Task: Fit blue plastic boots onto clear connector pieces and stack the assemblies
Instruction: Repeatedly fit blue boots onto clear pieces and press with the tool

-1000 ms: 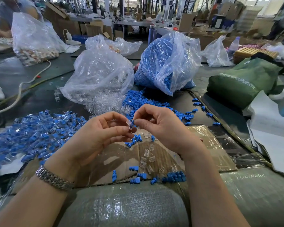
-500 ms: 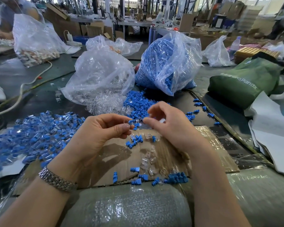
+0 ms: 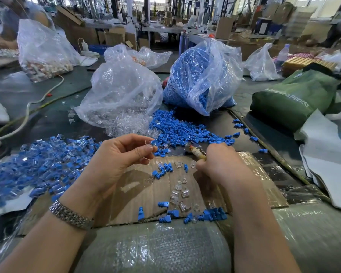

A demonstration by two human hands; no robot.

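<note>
Above the cardboard, left hand pinches a blue boot.

Factory assembly floor: bulk bag of blue boots at 12 o'clock on the worktop, cardboard cartons and further benches behind.

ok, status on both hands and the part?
Left hand pinching boot-and-connector piece. Right hand gripping a small stick tool. Loose boots just ahead, nothing blocking.
</note>
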